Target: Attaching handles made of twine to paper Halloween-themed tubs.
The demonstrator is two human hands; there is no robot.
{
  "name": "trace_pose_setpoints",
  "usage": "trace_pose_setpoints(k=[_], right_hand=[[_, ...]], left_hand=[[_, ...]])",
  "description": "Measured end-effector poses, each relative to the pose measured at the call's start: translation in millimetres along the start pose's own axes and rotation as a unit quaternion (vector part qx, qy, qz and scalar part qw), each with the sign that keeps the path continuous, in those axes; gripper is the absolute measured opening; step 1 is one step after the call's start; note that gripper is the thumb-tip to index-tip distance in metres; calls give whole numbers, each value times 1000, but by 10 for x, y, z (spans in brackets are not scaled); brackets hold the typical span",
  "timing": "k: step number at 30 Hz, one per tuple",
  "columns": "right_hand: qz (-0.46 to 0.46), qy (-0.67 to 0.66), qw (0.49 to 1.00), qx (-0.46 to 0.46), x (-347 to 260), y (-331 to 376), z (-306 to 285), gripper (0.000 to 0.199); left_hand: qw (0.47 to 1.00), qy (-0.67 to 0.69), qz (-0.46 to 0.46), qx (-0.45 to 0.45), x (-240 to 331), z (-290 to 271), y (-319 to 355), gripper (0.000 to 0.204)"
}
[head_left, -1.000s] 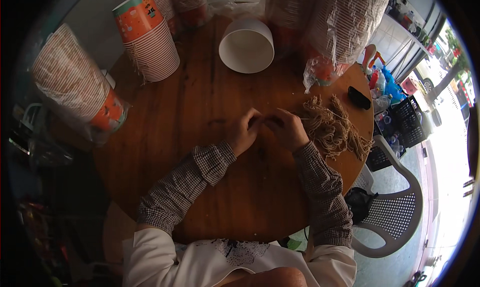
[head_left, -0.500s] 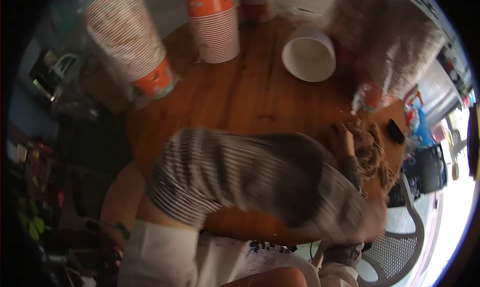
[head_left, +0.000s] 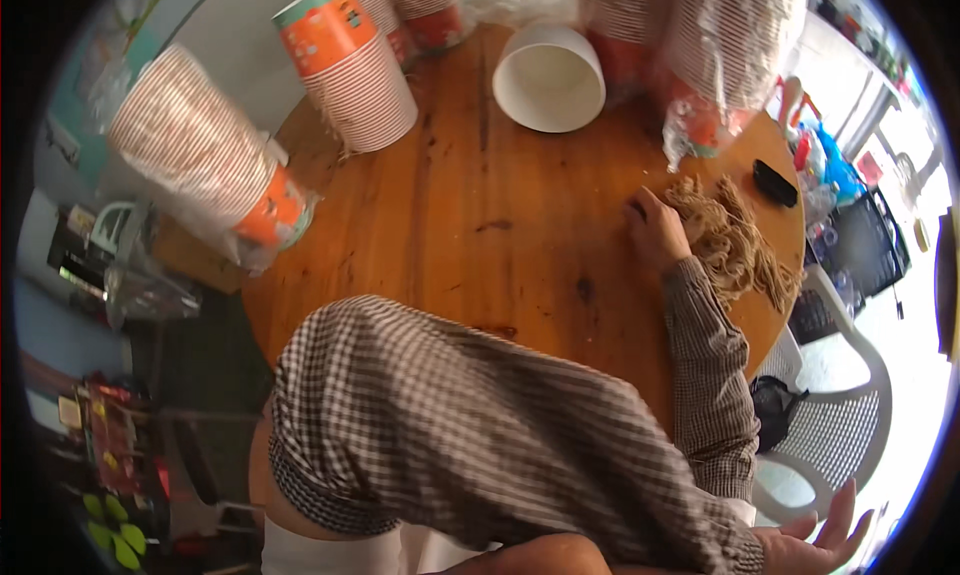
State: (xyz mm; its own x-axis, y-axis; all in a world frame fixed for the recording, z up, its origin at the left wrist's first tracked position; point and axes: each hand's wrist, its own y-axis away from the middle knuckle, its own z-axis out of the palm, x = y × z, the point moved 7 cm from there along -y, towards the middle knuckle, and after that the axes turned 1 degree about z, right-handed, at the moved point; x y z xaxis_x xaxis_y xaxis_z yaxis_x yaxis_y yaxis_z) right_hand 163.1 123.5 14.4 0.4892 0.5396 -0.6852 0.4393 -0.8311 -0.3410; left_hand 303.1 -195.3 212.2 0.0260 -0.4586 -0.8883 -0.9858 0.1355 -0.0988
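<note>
My left arm, in a checked sleeve, crosses in front of me to the lower right. There my left hand [head_left: 815,547] is held out with its fingers spread, and nothing shows in it. My right hand [head_left: 660,230] rests on the round wooden table [head_left: 450,245] with its fingers curled down. Whatever lies under those fingers, if anything, is hidden. Right beside it is a loose heap of tan twine strands [head_left: 715,235]. A small black oblong object [head_left: 775,183], too plain to name, lies past the heap near the table's right edge.
Tall nested stacks of paper cups [head_left: 360,95] line the far side, several in clear plastic; another wrapped stack [head_left: 200,145] leans at the left. A white paper bowl [head_left: 550,80] lies tipped toward me at the back. A white chair [head_left: 835,425] stands at the right.
My left hand has swung down and rightward, fingers now spread. My right hand remains beside the twine. The whole view has shifted and turned.
</note>
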Motion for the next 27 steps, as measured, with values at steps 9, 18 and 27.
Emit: trace_pose_setpoints(k=[9, 18, 27], right_hand=[[42, -28, 998, -26, 393, 6, -382, 15], [-17, -130, 988, 79, 422, -82, -586, 6], [-36, -171, 984, 41, -81, -21, -656, 7]], left_hand=[[974, 30, -194, -109, 396, 478, 441, 34], [726, 399, -560, 23, 32, 2014, 2332, 60], [243, 725, -599, 237, 363, 3481, 2481, 52]])
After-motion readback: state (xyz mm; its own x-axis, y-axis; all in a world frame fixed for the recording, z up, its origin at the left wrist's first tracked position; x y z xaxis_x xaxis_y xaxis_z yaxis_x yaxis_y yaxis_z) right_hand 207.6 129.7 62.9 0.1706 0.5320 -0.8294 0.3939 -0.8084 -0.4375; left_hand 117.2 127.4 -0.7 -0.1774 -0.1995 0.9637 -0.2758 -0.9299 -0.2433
